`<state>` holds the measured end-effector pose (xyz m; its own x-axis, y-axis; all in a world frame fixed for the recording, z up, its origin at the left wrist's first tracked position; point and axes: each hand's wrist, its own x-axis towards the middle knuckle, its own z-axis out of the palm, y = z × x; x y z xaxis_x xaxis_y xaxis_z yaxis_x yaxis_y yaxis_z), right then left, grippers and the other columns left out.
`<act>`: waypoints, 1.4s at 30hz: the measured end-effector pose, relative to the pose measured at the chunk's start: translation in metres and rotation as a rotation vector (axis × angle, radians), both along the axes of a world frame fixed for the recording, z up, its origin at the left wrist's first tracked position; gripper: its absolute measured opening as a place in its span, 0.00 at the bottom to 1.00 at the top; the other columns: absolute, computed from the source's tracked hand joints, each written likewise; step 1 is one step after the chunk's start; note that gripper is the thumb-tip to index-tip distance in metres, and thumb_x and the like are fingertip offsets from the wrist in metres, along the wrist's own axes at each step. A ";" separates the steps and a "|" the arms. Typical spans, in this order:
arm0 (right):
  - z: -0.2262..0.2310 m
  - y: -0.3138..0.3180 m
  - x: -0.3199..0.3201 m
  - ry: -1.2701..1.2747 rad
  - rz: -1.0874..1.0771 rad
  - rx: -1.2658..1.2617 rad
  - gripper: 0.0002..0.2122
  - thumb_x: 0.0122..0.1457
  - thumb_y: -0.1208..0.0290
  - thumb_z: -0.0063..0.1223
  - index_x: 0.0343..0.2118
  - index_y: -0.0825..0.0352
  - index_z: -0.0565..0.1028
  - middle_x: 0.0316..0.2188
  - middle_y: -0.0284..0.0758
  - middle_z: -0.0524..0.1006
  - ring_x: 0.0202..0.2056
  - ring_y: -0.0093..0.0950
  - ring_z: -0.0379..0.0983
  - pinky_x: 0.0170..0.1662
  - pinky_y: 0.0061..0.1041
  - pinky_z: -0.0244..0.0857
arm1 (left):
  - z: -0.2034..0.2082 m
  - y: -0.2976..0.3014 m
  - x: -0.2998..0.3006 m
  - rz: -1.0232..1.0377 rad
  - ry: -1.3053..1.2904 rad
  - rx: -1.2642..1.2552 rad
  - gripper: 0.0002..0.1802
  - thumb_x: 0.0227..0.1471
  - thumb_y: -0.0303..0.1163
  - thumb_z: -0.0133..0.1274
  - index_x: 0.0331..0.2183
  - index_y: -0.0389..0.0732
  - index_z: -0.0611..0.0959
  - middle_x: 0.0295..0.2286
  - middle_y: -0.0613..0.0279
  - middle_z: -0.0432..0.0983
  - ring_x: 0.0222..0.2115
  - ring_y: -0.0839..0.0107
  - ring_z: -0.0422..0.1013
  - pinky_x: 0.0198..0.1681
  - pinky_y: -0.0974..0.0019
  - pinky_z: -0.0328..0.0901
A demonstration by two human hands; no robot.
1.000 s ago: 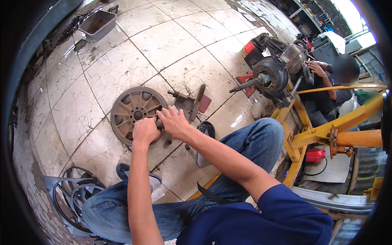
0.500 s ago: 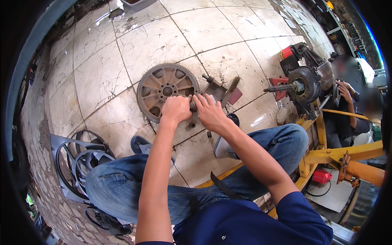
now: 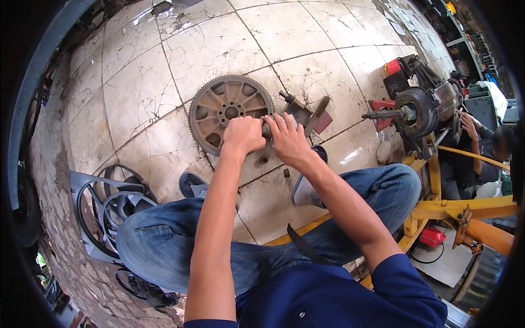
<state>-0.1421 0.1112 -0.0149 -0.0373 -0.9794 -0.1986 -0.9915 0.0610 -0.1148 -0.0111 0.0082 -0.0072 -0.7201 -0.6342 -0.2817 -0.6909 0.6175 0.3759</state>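
Note:
My left hand [image 3: 244,134] is closed in a fist around one end of a small dark cylindrical metal part [image 3: 266,130], most of it hidden by my fingers. Against the other end rests my right hand [image 3: 290,143], its fingers bent over the part and something pale beneath them that I cannot make out. Just beyond my hands, a rusty toothed flywheel [image 3: 210,98] lies flat on the tiles. To its right are a wire brush [image 3: 317,115], a dark reddish sheet [image 3: 324,122] and a grey metal piece [image 3: 295,109]. A small round metal piece [image 3: 264,160] sits below my hands.
A hub assembly with a protruding shaft [image 3: 413,113] stands at the right beside a yellow frame [image 3: 465,209]. Past it, a co-worker's hands [image 3: 468,126] touch a part. Grey fan shrouds [image 3: 117,213] lie at the left. My shod feet [image 3: 309,188] flank the work.
The whole view has shifted slightly, so the floor things appear a little further right. My hands keep their hold on the metal part, close to the flywheel's near edge.

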 end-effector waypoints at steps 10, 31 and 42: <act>-0.007 0.007 0.001 -0.016 0.020 -0.093 0.34 0.56 0.74 0.49 0.67 0.61 0.54 0.65 0.42 0.58 0.66 0.46 0.52 0.58 0.57 0.55 | -0.001 -0.003 0.000 0.031 0.028 -0.011 0.13 0.40 0.33 0.53 0.28 0.39 0.87 0.27 0.48 0.82 0.32 0.53 0.79 0.38 0.55 0.74; -0.005 -0.006 0.003 0.052 0.013 -0.091 0.32 0.58 0.72 0.47 0.67 0.61 0.54 0.65 0.42 0.58 0.66 0.47 0.52 0.59 0.57 0.55 | -0.004 -0.011 0.000 0.038 0.006 -0.006 0.17 0.39 0.32 0.53 0.34 0.42 0.87 0.30 0.47 0.82 0.33 0.52 0.79 0.39 0.54 0.74; 0.012 -0.017 -0.003 -0.033 0.046 0.167 0.28 0.61 0.70 0.45 0.65 0.67 0.58 0.63 0.41 0.62 0.65 0.45 0.55 0.56 0.55 0.59 | 0.001 -0.005 -0.001 0.041 -0.019 -0.004 0.18 0.40 0.33 0.53 0.36 0.44 0.87 0.30 0.47 0.82 0.33 0.52 0.79 0.39 0.54 0.74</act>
<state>-0.1452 0.0939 -0.0028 0.0158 -0.9332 -0.3590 -0.9896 0.0367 -0.1390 -0.0119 0.0031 -0.0058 -0.6880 -0.6641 -0.2926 -0.7227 0.5900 0.3601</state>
